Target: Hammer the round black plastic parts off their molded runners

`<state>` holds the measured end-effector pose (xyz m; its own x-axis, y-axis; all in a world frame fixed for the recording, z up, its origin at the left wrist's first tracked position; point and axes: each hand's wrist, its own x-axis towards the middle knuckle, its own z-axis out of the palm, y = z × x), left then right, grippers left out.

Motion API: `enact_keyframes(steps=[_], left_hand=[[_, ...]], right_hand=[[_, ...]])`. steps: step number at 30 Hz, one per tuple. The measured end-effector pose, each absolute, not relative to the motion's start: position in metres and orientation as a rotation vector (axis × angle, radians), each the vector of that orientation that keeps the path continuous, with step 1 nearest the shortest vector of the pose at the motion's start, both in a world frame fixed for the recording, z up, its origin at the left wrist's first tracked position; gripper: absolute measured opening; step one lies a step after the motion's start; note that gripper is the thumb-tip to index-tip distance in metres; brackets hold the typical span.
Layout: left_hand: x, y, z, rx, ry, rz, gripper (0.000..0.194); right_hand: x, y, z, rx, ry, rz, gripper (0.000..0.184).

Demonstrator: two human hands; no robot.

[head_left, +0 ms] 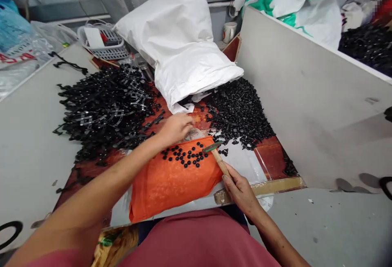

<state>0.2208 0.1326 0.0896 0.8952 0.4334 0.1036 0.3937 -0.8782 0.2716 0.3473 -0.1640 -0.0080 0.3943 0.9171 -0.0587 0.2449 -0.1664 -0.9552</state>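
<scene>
- While the wooden-handled tool point(218, 160) is gripped in the right hand point(240, 188), its flat green-edged head is held over the far right part of the orange pad point(171, 187), beside the scattered black studs point(189, 155). Contact with the studs can't be told.
- Left hand point(177, 128) is extended past the pad's far edge, near the mouth of the white sack point(190, 46). Fingers are seen bent; whether anything is held can't be told.
- Studs are spread over the far half of the pad, round faces showing; the near half is left bare. Whether they are pushed in or just laid on can't be told.
- Pad is set on the bench point(269, 156), right in front of the person. It is flanked by tangled black strips point(104, 107) heaped left and loose black parts point(241, 114) piled far right.
- Step, as judged: studs being worked on the pad, tool at the ready.
- Next move, as judged: a steady handle is called for, tool head kept low, studs not swept off the right edge. Left fingers should be kept clear of the head.
</scene>
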Motion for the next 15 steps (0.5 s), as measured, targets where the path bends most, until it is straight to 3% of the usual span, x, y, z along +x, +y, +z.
enact_keyframes(steps=[5, 9, 15], left_hand=[[0.321, 0.124, 0.047, 2.961, 0.468, 0.205, 0.033], [0.353, 0.132, 0.037, 2.873, 0.512, 0.059, 0.045], [0.349, 0.153, 0.049, 2.599, 0.67, 0.197, 0.028]], right_hand=[[0.348, -0.163, -0.002, -1.559, -1.005, 0.975, 0.052], [0.35, -0.163, -0.001, -1.545, -1.01, 1.031, 0.05], [0.352, -0.164, 0.0, -1.522, -1.026, 1.048, 0.047]])
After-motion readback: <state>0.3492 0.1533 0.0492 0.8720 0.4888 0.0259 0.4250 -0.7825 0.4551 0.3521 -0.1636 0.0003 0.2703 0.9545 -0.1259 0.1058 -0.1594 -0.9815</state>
